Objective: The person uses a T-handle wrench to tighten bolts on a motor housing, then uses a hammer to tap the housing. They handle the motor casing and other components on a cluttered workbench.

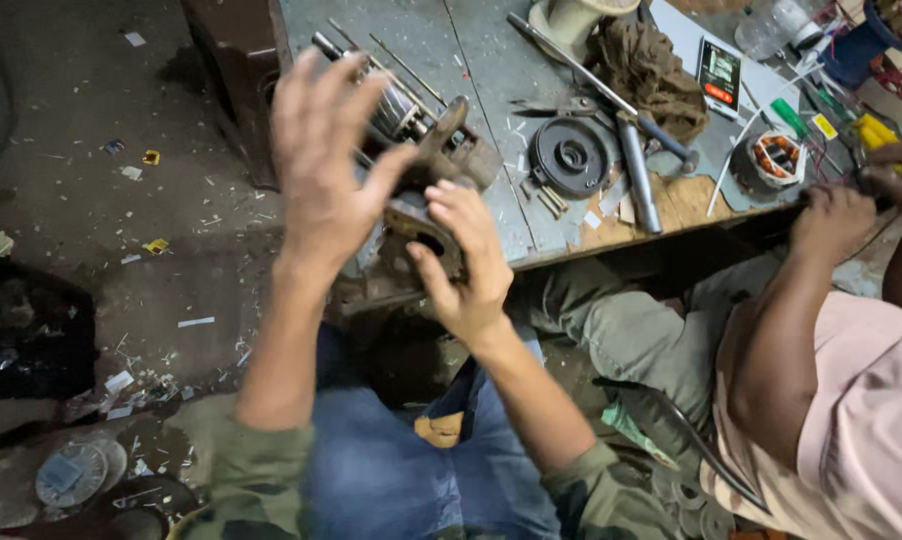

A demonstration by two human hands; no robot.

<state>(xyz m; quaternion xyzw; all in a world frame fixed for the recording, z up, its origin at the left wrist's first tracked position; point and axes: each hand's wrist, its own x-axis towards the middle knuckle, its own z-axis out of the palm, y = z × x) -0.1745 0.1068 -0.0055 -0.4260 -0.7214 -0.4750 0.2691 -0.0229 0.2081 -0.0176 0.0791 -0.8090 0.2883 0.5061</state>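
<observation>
Floor (121,230): dark and dirty, with small white and yellow scraps lying about.
Round grey disc (71,473): flat on the floor, low at the left corner.
Left hand (323,165): raised and blurred, fingers spread wide open, thumb just beside the motor part, holding nothing.
Rusty brown metal motor part (439,175): at the near edge of the worktop, between the two hands, with a shiny ribbed metal core (391,110) and a thin shaft poking out behind the left hand.
Right hand (461,262): curled around the low end of the motor part, fingers closed on it, thumb at the front.
Grey metal worktop (491,70): scratched and crowded with tools and bits.
Blue jeans (391,470): on the lap below the hands, with green patterned sleeves (261,470) on both arms.
Dark round metal wheel (569,155): flat on the worktop, right of the motor part.
Long grey metal bars (636,175): lying just beside the wheel.
Brown crumpled rag (646,65): bunched at the far side of the worktop.
Small round coil with orange wire (776,158): near the right edge of the worktop.
Other person's hands (841,215): at the right edge, close together, one arm in a pink sleeve (871,420); what is held, cannot tell.
</observation>
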